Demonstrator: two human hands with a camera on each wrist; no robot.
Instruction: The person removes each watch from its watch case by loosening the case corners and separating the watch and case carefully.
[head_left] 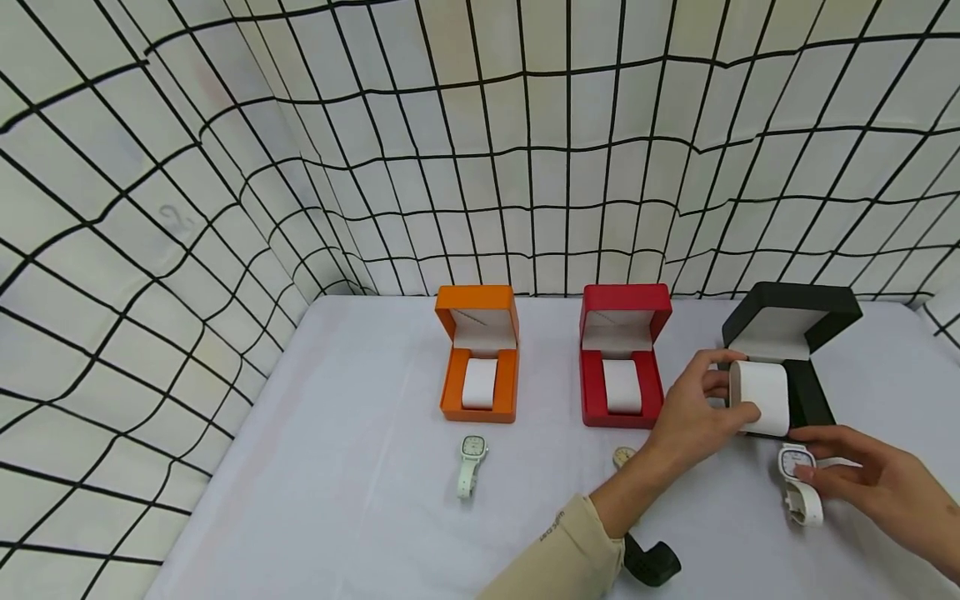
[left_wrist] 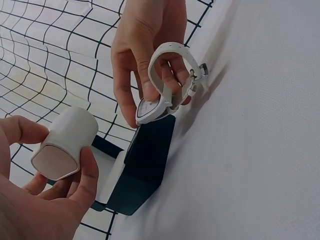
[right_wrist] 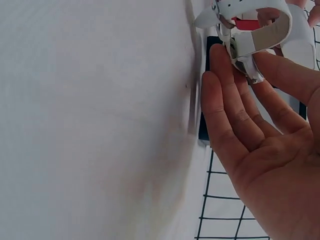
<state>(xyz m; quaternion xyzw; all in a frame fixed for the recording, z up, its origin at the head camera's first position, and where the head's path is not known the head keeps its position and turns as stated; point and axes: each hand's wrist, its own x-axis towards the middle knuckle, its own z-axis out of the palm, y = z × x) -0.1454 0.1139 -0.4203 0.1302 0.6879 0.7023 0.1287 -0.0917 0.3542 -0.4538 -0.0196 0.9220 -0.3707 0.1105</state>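
My left hand (head_left: 693, 412) grips a white watch cushion (head_left: 767, 398) between thumb and fingers, in front of the open dark green watch box (head_left: 812, 392). In the left wrist view the cushion (left_wrist: 75, 132) shows a beige end. My right hand (head_left: 873, 475) pinches a white wristwatch (head_left: 798, 483) by its case, with the thumb on the dial. Its strap is buckled into a loop, plain in the left wrist view on the white strap (left_wrist: 172, 47). In the right wrist view the wristwatch (right_wrist: 265, 30) hangs at my fingertips beside the box.
An orange watch box (head_left: 478, 354) and a red one (head_left: 622, 354) stand open, each with a white cushion inside. A pale green watch (head_left: 471, 467) lies before the orange box. My left forearm partly covers a dark-strapped watch (head_left: 651, 562). Black wire grid (head_left: 528, 150) borders the white table.
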